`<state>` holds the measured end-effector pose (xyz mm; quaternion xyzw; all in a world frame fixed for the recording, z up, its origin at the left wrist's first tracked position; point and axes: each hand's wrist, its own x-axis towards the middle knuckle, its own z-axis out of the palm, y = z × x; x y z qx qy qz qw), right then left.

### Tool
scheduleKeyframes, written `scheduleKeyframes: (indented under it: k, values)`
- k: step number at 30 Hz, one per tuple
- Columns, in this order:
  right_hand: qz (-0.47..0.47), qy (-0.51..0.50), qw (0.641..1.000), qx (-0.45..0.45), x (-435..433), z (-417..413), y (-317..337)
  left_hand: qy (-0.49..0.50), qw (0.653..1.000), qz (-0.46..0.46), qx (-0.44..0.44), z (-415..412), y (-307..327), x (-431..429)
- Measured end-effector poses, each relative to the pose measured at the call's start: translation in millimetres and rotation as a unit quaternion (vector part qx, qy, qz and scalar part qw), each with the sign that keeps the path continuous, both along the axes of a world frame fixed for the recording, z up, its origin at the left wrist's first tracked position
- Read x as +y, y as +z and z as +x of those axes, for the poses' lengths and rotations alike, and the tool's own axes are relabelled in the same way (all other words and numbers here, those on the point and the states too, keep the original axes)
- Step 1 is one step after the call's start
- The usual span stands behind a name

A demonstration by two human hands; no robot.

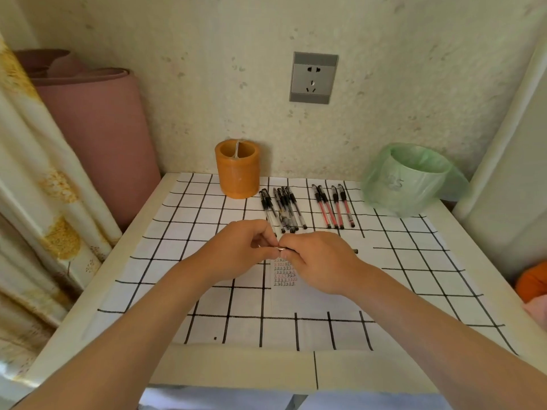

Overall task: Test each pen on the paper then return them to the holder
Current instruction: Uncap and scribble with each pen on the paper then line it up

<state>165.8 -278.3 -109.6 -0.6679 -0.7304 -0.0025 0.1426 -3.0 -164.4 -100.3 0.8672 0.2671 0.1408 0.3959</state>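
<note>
My left hand (247, 250) and my right hand (318, 258) meet over the middle of the table. Both grip one pen (353, 250) that lies across between them; its dark end sticks out past my right hand and a metal tip shows between the fingers. Under the hands lies a white paper (285, 273) with rows of small black and red marks. Behind it, several black pens (282, 208) lie side by side, and several red pens (333, 207) lie to their right. The orange holder (237, 173) stands at the back by the wall.
The table wears a white cloth with a black grid (189, 232). A bin lined with a green bag (411, 180) sits at the back right. A pink roll (97, 137) and a curtain stand left. Orange fabric (532, 281) lies at the right edge.
</note>
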Motion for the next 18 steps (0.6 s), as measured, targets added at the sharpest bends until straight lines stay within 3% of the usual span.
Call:
scheduleKeyframes:
  k: [2,7,12,14,16,18]
  values:
    - [0.001,-0.005,1.000,-0.010,-1,3,-1,-0.001,1.000,-0.002,0.003,0,0,1]
    - [-0.057,-0.030,0.996,0.066,-1,7,-2,0.003,0.999,0.027,0.026,0,-2,2]
    - [-0.074,-0.056,0.961,0.260,-5,16,-2,0.022,0.984,0.123,0.129,-6,-3,7]
    - [-0.068,-0.089,0.922,0.370,-6,15,-1,0.014,0.976,0.140,0.165,-6,-3,6]
    - [-0.076,-0.102,0.857,0.498,-7,12,-1,0.003,0.970,0.152,0.191,-5,-4,6]
    - [-0.090,-0.098,0.809,0.572,-10,11,-2,-0.007,0.967,0.156,0.200,-4,-7,7]
